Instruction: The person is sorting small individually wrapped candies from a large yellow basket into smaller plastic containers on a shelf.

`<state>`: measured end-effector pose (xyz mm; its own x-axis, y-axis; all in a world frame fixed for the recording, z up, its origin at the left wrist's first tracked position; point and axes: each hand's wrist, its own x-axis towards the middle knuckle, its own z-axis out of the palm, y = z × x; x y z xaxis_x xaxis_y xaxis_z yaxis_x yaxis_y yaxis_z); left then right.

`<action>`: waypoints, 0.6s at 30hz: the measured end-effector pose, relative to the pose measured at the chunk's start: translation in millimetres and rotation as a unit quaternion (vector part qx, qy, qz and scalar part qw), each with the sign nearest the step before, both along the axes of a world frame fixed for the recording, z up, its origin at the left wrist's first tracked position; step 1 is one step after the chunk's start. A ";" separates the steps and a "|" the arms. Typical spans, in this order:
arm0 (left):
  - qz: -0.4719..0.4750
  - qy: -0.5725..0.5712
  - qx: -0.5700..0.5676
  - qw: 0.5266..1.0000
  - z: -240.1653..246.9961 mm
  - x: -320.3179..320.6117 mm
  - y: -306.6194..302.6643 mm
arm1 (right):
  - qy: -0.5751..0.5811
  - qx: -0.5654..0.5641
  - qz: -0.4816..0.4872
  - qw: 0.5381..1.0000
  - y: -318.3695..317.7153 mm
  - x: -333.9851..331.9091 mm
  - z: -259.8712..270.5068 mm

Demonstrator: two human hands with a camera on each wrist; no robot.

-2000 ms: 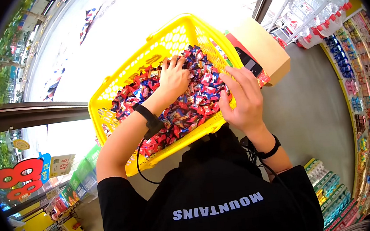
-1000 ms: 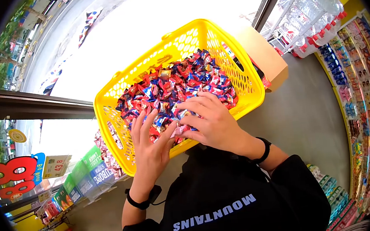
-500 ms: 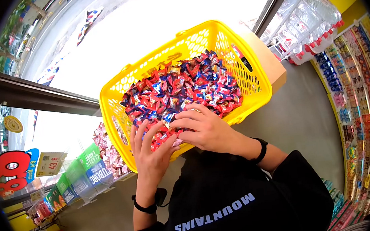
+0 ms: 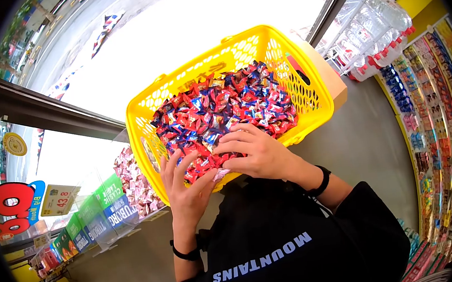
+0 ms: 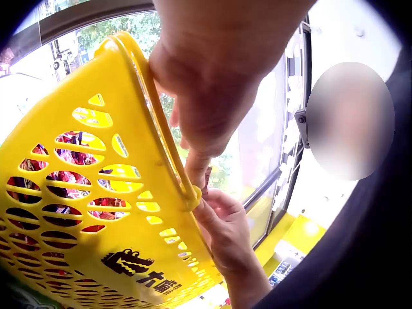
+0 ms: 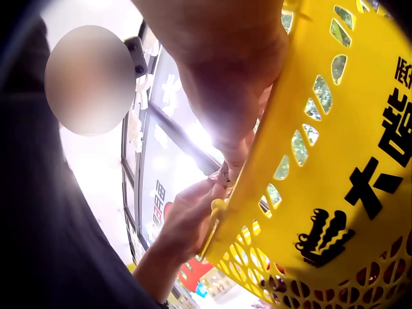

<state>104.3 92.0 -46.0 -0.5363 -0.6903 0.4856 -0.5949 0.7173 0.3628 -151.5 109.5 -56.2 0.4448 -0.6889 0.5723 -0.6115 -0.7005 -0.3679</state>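
Yellow basket (image 4: 313, 119), filled with red-and-blue candies (image 4: 222, 100). At its near rim the left hand (image 4: 187, 192) and right hand (image 4: 260, 153) meet, pinching a pink candy (image 4: 221, 174). Pink-wrapped sweets (image 4: 134, 185) lie to the left.

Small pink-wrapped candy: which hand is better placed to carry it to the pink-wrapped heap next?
Left, probably. The left hand and right hand both pinch the candy, but the left is nearer the heap outside the yellow plastic basket.

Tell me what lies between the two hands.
A small pink wrapped sweet, at the fingertips of the left hand and right hand, by the rim of the yellow plastic basket; the head view shows it.
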 end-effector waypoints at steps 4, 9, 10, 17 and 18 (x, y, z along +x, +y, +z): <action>0.057 0.013 -0.048 0.997 4.9 22.3 -1.4 | -0.008 0.010 -0.019 1.000 2.9 4.3 2.1; 0.303 0.150 -0.080 0.938 -28.1 108.4 -26.2 | 0.006 0.005 -0.060 0.998 2.0 7.7 -0.5; 0.344 0.148 -0.069 0.925 -40.4 125.1 -31.9 | 0.011 0.007 -0.062 0.998 1.0 8.4 -1.2; 0.354 0.039 0.017 0.934 -164.9 180.0 -26.7 | 0.034 0.044 -0.074 0.996 2.9 -25.6 25.6; 0.346 0.039 0.035 0.937 -176.6 180.0 -21.8 | 0.057 0.034 -0.093 0.993 0.5 -38.3 37.5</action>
<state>284.3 70.2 -222.6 0.0868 -0.8912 0.4453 -0.8782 0.1426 0.4565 -189.8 110.0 -18.7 0.3651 -0.8007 0.4750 -0.7681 -0.5474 -0.3322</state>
